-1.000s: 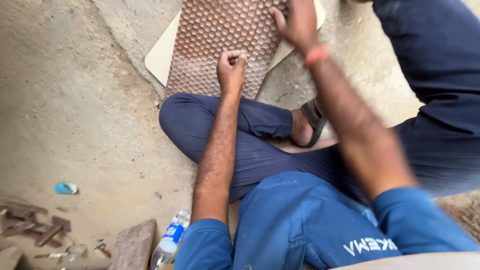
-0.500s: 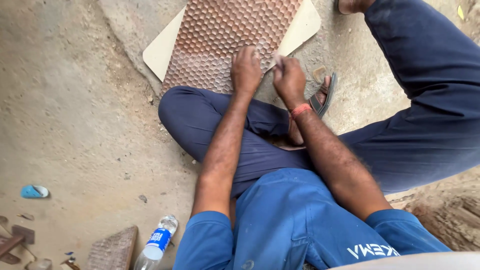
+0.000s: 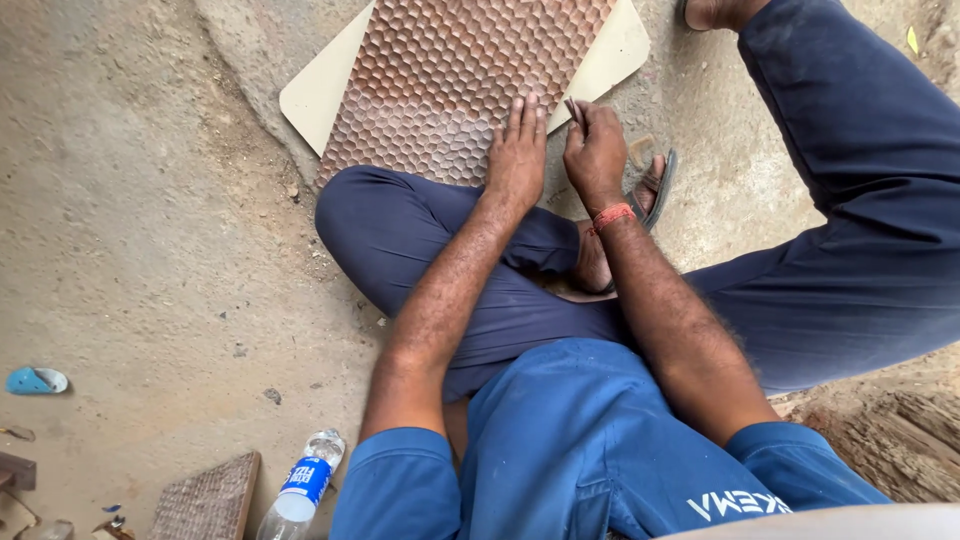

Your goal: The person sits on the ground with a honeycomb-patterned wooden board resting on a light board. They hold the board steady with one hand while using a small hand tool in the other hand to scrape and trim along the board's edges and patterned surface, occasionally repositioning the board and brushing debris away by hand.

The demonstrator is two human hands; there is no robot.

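Observation:
I sit on the ground with a brown wooden panel (image 3: 450, 80) carved in a honeycomb pattern in front of my folded leg. It lies on a cream board (image 3: 320, 90). My left hand (image 3: 517, 150) rests flat on the panel's near edge, fingers together. Just to its right, my right hand (image 3: 594, 152) is closed around a thin dark tool (image 3: 575, 112) whose tip meets the panel edge. A red thread band circles my right wrist.
My legs in dark blue trousers spread left and right, with a sandalled foot (image 3: 650, 185) beside the right hand. A plastic water bottle (image 3: 300, 485) and a small carved block (image 3: 205, 500) lie at bottom left. A blue scrap (image 3: 35, 380) sits at the far left on dusty concrete.
My right hand came down from the panel's upper part to its near edge beside the left hand. The left hand opened from a fist to flat. The view shifted left.

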